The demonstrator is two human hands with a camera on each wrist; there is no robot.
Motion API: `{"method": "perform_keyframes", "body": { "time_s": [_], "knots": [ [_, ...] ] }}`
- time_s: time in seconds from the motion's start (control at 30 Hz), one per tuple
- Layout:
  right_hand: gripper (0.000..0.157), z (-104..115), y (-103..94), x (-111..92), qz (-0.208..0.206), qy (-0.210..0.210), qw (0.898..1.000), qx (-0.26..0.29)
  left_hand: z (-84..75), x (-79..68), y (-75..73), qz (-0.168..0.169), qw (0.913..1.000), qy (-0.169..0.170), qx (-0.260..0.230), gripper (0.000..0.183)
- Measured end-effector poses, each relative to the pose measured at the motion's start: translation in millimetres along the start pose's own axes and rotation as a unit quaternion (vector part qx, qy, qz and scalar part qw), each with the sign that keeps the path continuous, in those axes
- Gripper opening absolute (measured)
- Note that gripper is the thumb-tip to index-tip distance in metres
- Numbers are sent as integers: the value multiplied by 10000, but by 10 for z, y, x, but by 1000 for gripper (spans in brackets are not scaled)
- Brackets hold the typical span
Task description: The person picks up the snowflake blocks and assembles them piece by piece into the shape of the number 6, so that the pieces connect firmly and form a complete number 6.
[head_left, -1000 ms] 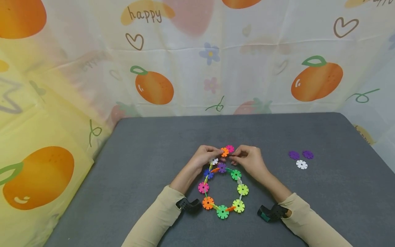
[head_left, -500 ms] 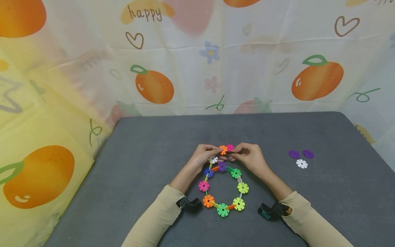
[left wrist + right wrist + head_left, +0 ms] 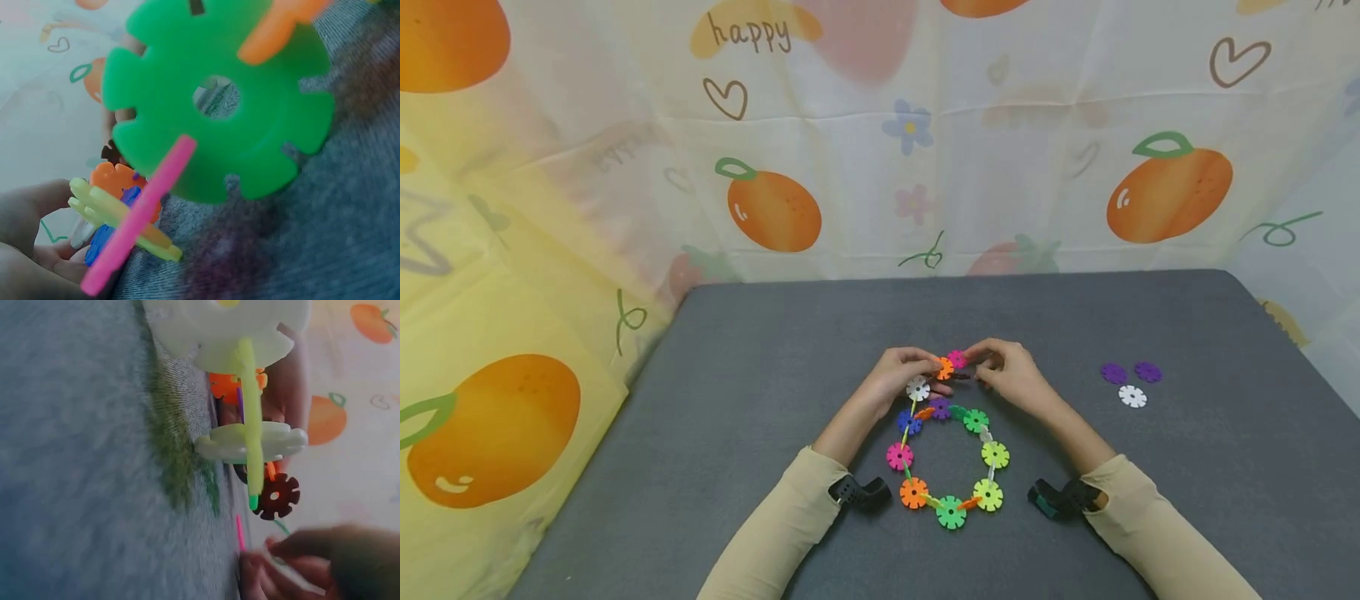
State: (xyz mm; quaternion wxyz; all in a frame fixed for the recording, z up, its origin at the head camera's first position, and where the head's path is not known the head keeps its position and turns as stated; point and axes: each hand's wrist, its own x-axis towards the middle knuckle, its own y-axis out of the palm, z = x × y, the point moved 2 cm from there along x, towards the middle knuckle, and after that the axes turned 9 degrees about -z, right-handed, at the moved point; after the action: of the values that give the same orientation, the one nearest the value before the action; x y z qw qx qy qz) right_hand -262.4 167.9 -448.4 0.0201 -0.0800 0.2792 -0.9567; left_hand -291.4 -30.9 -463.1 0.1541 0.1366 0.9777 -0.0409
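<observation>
Notched interlocking discs in many colours form a ring on the grey table; a green disc is its nearest part. From the ring's far left a white disc leads up to my left hand, which pinches an orange disc. Attached behind the orange one is a pink disc. A dark brown disc sticks out beside them, nearly edge-on in the head view. My right hand has its index fingertip right at the pink disc's edge, thumb apart from it and from the brown disc.
Two purple discs, one at the left and one at the right, and a loose white disc lie on the table to the right. A fruit-print cloth hangs behind the table's far edge.
My right thumb and fingers have come off the dark brown disc and moved slightly up and outward. The ring has shifted a little to the right. My left hand keeps the orange disc.
</observation>
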Motion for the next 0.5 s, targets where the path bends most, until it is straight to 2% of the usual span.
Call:
{"method": "perform_keyframes", "body": {
  "time_s": [0.07,0.13,0.3,0.4,0.5],
  "knots": [
    [25,-6,27,40,-320,-48,9983,-494,8,2,-2,-18,10000,-25,71,24],
    [29,-9,63,93,-458,-178,9949,-877,10,2,-2,11,10000,-38,48,24],
    [32,1,111,193,-444,-223,9905,-1285,6,1,1,205,9998,1,18,26],
    [29,-25,81,200,-501,2,9931,-1062,-5,0,3,270,9996,-52,88,30],
    [25,-63,24,156,-534,385,9975,-272,-19,-2,3,280,9993,-234,116,34]
  ]
}}
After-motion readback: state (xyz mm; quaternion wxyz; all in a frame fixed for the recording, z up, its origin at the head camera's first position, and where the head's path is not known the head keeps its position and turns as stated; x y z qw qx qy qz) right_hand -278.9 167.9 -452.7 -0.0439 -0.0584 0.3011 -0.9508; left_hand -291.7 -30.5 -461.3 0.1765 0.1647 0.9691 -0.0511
